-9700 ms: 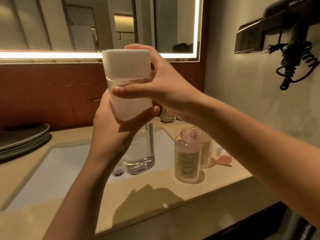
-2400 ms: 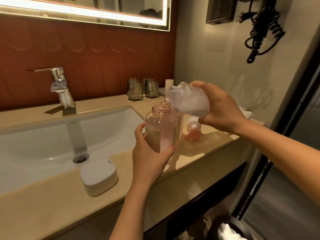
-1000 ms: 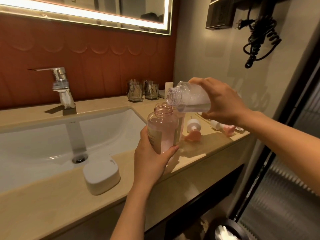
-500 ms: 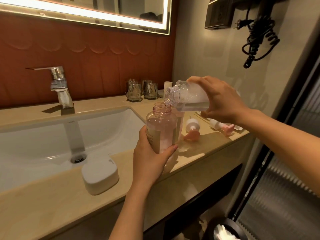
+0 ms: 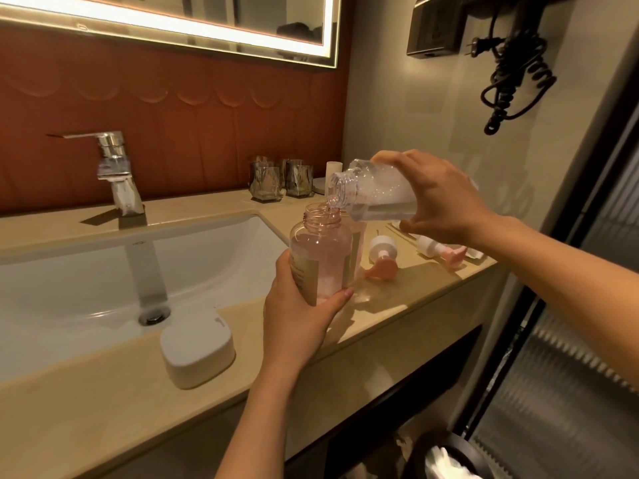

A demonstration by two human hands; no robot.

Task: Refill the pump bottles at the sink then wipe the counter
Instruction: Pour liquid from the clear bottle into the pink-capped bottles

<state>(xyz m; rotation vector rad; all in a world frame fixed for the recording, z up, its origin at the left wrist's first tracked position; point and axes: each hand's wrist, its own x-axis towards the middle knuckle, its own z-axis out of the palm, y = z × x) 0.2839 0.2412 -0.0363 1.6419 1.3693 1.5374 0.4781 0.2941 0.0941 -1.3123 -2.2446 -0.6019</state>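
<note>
Right hand point(image 5: 446, 198) grips the clear bottle point(image 5: 375, 193) tipped sideways, mouth directly above the upright pink bottle point(image 5: 320, 257) gripped by left hand point(image 5: 297, 323).

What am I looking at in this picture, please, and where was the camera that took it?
No machine here: a camera worn on a person's head looks down at their two bare hands. The left hand grips an open, pink-tinted clear plastic bottle; the right hand tips a clear plastic refill bottle so liquid runs into it. On the beige counter beside the white sink basin lie a white rounded cap, a pink-and-white pump head and a second pump head.
</note>
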